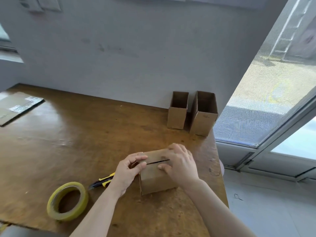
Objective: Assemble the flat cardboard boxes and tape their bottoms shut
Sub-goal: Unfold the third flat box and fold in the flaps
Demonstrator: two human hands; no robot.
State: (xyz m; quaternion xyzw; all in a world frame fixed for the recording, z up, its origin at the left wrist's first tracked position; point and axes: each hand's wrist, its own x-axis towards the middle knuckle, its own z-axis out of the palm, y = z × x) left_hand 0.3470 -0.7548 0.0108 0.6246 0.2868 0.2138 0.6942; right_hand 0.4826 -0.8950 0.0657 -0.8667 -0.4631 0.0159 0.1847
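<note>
Shutting cardboard box (157, 180) flaps, pinched by left hand (127, 170), pressed by flat right hand (181, 162). Next, likely fetching tape roll (68, 217) left of box.

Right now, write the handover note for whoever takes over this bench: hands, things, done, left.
Left hand pinches the left end of the box on the table; right hand presses flat on its folded flaps.
The seam between the flaps gapes, with no tape on it.
Tape roll lies left of the box, knife between them, neither in hand.
Done: two boxes stand open end up by the wall, bottoms hidden.
Left: tape this seam, then build the flat cardboard at the far left.
</note>
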